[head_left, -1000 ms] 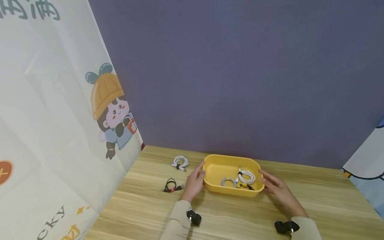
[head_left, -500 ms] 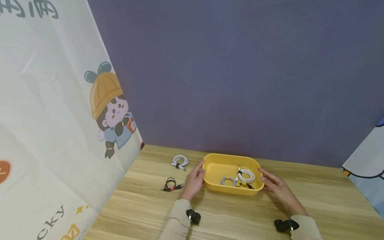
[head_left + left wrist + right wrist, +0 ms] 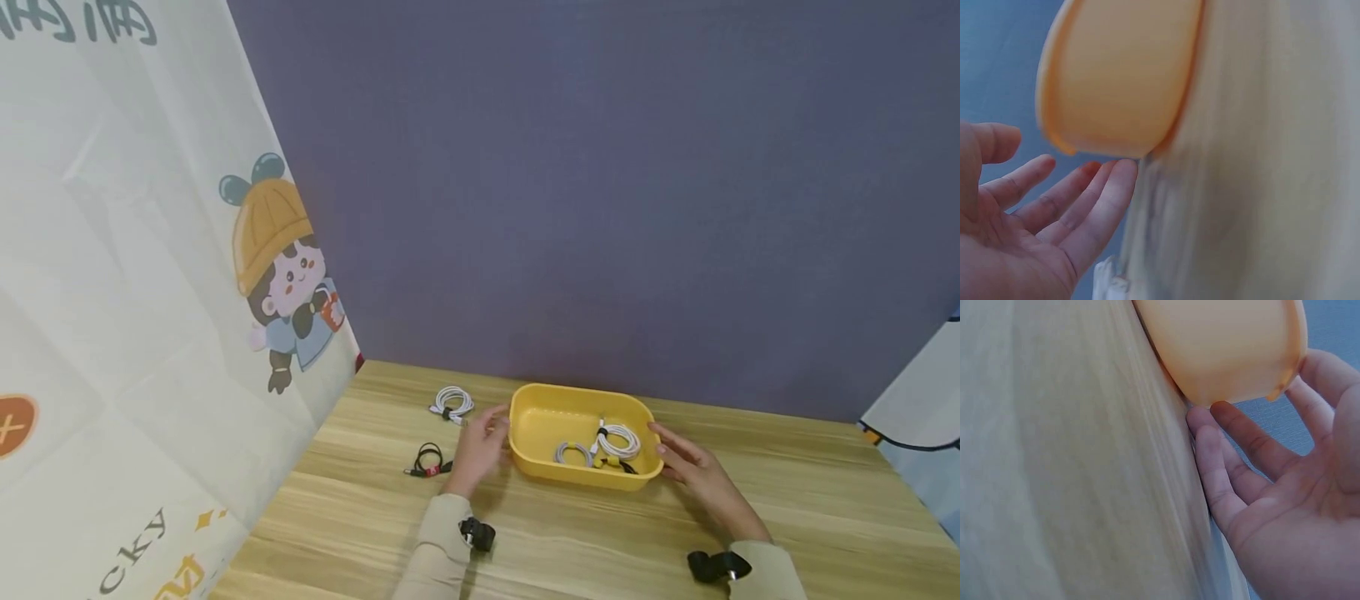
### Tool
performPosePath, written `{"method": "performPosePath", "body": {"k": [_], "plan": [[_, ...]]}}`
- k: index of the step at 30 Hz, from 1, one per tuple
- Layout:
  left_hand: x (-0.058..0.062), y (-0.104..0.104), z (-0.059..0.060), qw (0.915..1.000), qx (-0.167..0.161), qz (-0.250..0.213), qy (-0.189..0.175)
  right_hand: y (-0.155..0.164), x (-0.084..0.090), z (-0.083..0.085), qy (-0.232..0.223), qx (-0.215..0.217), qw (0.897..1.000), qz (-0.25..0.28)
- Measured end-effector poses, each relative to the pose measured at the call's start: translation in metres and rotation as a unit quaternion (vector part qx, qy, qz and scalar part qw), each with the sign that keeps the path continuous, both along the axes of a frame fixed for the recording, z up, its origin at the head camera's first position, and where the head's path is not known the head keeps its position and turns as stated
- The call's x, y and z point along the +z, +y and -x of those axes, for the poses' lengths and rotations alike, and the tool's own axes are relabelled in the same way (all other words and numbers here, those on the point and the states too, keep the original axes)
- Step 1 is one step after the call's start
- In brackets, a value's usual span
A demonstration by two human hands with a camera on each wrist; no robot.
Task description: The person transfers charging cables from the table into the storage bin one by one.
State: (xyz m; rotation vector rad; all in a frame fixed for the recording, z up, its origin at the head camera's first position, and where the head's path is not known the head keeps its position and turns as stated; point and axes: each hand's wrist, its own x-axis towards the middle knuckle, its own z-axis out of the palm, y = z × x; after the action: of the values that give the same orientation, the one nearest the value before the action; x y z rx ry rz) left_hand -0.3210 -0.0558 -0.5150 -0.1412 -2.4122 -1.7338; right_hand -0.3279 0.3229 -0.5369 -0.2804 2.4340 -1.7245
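Hands (image 3: 480, 446) (image 3: 693, 471) flank yellow tray (image 3: 547, 421), straight fingers at its ends, gripping nothing

Open desk (image 3: 787, 500) at front and right; clutter toward left edge.
Yellow tray (image 3: 542, 467) blocks the middle near the back edge, flanked by left hand (image 3: 477, 450) and right hand (image 3: 693, 471). White cable coil (image 3: 451, 403) and black cable coil (image 3: 428, 461) narrow the left lane beside the curtain (image 3: 150, 333).

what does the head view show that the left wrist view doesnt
Only the head view shows the coiled white cables inside the yellow tray, the white cable and black cable lying on the wooden table, and the right hand. Only the left wrist view shows the left hand's open palm and the tray's outer wall up close. Both show the left hand at the tray's end.
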Motion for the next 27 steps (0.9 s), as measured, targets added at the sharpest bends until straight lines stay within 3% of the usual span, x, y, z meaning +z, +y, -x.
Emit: {"method": "performPosePath", "body": {"k": [4, 10, 17, 21, 27], "plan": [[0.009, -0.014, 0.000, 0.9975, 0.028, 0.056, 0.033, 0.000, 0.000, 0.000, 0.002, 0.002, 1.000, -0.003], [0.021, -0.044, -0.005, 0.9895, 0.085, 0.114, 0.025, 0.000, 0.001, -0.001, -0.004, 0.001, 1.000, -0.003], [0.023, -0.079, -0.012, 0.9736, 0.139, 0.182, 0.004, 0.000, 0.002, -0.001, -0.013, 0.010, 1.000, -0.001], [0.019, -0.094, -0.015, 0.9648, 0.150, 0.215, -0.012, 0.000, 0.002, -0.001, -0.021, 0.010, 1.000, 0.000], [0.017, -0.110, -0.018, 0.9600, 0.148, 0.234, -0.039, -0.001, 0.003, -0.002, -0.013, 0.006, 1.000, 0.007]]}}
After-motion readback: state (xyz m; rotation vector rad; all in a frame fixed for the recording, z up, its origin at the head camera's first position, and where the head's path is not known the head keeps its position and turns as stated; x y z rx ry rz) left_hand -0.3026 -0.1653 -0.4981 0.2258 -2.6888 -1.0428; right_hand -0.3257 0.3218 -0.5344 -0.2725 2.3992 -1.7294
